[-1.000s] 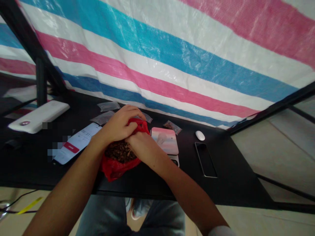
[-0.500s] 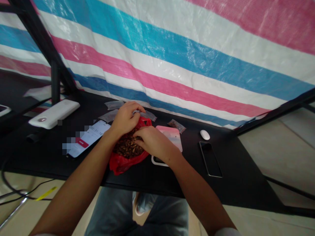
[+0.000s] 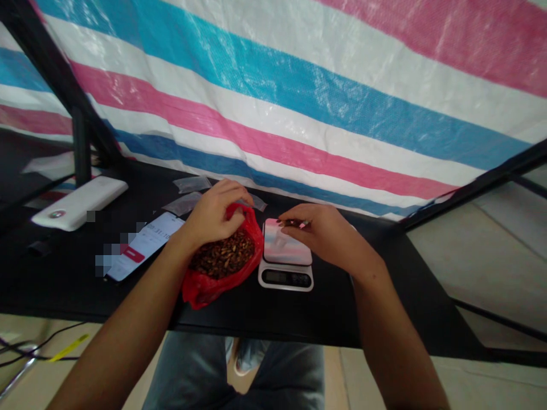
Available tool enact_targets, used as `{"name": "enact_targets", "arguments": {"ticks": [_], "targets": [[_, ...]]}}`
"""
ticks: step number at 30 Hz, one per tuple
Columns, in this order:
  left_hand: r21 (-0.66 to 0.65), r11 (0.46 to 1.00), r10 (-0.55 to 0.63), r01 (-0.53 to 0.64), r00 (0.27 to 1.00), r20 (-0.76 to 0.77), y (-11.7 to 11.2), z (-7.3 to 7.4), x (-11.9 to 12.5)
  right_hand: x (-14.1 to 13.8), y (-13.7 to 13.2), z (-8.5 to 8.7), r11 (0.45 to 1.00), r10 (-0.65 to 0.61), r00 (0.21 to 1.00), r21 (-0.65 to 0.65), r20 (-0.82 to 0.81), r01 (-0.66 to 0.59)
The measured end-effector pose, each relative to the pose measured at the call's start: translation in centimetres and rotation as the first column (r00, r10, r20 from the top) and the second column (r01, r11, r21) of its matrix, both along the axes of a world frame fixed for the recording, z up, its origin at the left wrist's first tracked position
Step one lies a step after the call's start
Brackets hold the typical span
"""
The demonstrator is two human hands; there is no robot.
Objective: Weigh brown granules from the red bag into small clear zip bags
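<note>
A red plastic bag (image 3: 205,289) stands wide at the top, full of small brown seed-like pieces (image 3: 226,255). My left hand (image 3: 220,212) grips the bag's far rim, thumb inside and fingers curled around it. Over the plate of a small white digital scale (image 3: 267,283), my right hand (image 3: 323,232) pinches several of the brown pieces (image 3: 293,222) between thumb and fingers. The plate has a pink and pale blue sheen, with no pieces visible on its uncovered part. Digits on the scale's dark display cannot be read.
Left of the bag lies a lit phone (image 3: 143,247) showing a timer. A white power bank (image 3: 81,202) is farther left. Small clear plastic bags (image 3: 183,202) lie behind my left hand. A striped plastic sheet (image 3: 299,114) hangs along the black table's (image 3: 333,319) back.
My right hand has left the inside of the red bag and moved right over the scale, carrying some brown pieces. My left hand stays at the bag's rim. More of the scale shows.
</note>
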State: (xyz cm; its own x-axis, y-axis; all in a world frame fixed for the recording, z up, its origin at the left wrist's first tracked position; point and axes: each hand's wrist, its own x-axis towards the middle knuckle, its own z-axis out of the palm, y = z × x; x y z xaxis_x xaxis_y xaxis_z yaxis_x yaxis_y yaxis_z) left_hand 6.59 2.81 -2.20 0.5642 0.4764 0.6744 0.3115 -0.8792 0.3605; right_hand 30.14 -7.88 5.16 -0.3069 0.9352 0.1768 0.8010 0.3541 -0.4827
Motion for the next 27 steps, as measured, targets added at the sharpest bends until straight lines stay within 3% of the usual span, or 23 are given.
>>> {"name": "enact_targets", "arguments": {"ticks": [4,9,18,23,27], "targets": [[-0.082,0.994,-0.077,0.067,0.988,-0.136,-1.3,1.3,-0.2,1.7,0.6,-0.6,0.998,-0.049,0.993,-0.036,0.111,0.053],[-0.203,0.978,-0.133,0.053,0.904,-0.406,-2.0,1.7,0.1,1.8,1.4,-1.7,0.996,-0.004,0.948,-0.081,0.318,0.031],[-0.294,0.954,-0.216,0.067,0.831,-0.512,-1.3,-1.4,1.4,0.5,2.7,-1.1,0.983,0.145,0.827,-0.172,0.544,-0.059],[-0.266,0.964,-0.141,-0.016,0.818,-0.557,-1.0,-2.6,1.9,-0.3,3.1,-0.6,0.977,0.198,0.754,-0.193,0.626,-0.097],[-0.25,0.966,-0.078,-0.061,0.856,-0.511,-0.8,-3.3,2.2,-0.8,3.3,-0.3,0.977,0.193,0.714,-0.199,0.674,-0.076]]}}
